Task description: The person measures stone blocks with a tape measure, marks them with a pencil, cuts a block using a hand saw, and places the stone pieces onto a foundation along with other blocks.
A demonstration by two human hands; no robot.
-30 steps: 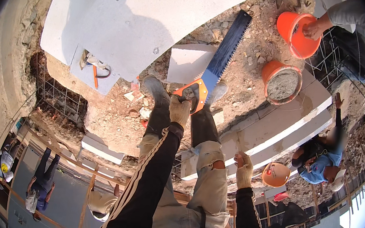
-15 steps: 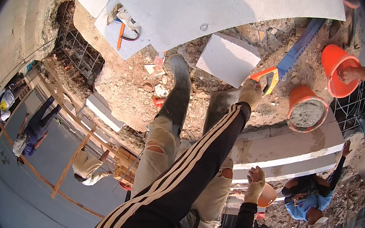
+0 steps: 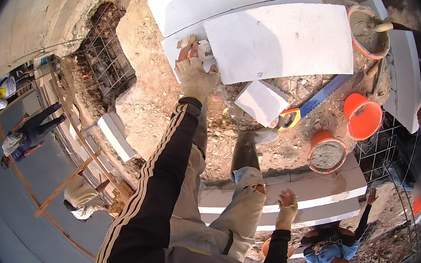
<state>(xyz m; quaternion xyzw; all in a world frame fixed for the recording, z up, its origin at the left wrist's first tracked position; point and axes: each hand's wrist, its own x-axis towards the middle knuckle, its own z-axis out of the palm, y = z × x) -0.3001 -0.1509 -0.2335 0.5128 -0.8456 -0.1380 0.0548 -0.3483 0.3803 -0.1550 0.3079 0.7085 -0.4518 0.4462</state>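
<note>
My left hand (image 3: 196,78), in a knitted glove with bare fingertips, stretches forward with its fingers and thumb apart. Its fingertips are at a wooden-looking piece (image 3: 185,41) and a whitish crumpled thing (image 3: 205,50) on the pale block (image 3: 170,51); the hand partly covers what lies there. My right hand (image 3: 287,209), gloved likewise, hangs away from the work with loosely bent fingers and nothing visible in them. To the right of my left hand, a handsaw (image 3: 315,102) with a blue blade and a yellow-orange handle lies on the rubble, beside a small white block (image 3: 262,102).
A large white slab (image 3: 283,43) lies ahead. On the right stand an orange bucket (image 3: 361,116), one of grey mortar (image 3: 327,155) and a mortar tub (image 3: 369,33). Exposed rebar (image 3: 107,55) fills a pit at left. A co-worker in blue (image 3: 331,254) is at lower right.
My left hand has let go of the saw handle and moved left and forward to the things on the block. Another person's hand has left the orange bucket. The view has shifted.
</note>
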